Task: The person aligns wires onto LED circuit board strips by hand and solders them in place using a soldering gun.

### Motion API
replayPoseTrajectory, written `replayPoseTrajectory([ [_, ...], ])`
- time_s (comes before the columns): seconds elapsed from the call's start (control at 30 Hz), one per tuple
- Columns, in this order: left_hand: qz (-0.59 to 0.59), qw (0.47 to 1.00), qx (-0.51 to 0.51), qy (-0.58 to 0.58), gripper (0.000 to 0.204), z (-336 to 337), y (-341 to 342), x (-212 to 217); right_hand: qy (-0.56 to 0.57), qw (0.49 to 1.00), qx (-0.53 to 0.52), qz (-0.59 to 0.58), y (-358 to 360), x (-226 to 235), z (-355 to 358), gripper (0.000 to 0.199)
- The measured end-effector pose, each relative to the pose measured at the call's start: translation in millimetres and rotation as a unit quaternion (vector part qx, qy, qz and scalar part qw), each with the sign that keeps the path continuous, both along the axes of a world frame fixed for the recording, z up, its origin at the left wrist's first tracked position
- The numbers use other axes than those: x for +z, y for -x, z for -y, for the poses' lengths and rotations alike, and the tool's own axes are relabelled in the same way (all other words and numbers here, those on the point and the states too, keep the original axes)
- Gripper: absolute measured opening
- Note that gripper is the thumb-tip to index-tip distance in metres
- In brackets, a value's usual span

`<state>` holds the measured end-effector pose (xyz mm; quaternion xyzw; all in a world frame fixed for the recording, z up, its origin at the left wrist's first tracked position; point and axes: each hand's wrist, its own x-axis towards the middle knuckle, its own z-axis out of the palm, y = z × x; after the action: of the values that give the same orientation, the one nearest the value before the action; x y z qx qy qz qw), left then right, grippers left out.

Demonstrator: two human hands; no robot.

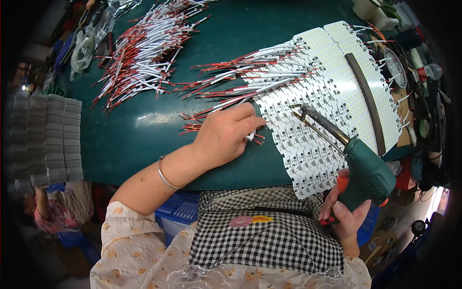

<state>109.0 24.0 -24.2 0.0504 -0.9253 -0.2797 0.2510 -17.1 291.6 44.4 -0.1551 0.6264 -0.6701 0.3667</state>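
My left hand (pixel 222 134) is closed round a small bunch of red and white wires (pixel 258 140), whose ends poke out past the fingertips at the left edge of the white LED circuit boards (pixel 308 153). In my right hand (pixel 350 217) is a green soldering gun (pixel 368 169). Its tip, with a thin feed tube alongside, points up and left over the middle of the boards, and I cannot tell whether it touches them. Rows of red and white wires (pixel 262 85) lie on the boards' upper part, fanning out leftward.
A big heap of red and white wires (pixel 144 53) lies at the far left of the green table (pixel 159 126). A dark bar (pixel 365 102) rests across the boards. Grey stacked pieces (pixel 57 139) stand at the left edge, near another person (pixel 62 207). Tools and containers crowd the right.
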Motion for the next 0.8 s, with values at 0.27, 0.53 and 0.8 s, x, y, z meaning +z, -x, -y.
replayPoseTrajectory([
  [0.27,-0.026,0.996,-0.008,-0.085,0.033,3,-2,6,0.020,1.000,-0.016,0.002,14,7,1,0.070],
  [0.53,-0.022,0.996,0.078,-0.036,0.032,-8,1,43,0.042,0.997,-0.055,-0.023,24,6,0,0.072],
  [0.8,0.049,0.996,0.042,0.064,0.045,-2,18,23,-0.026,1.000,-0.004,0.016,21,0,0,0.070],
])
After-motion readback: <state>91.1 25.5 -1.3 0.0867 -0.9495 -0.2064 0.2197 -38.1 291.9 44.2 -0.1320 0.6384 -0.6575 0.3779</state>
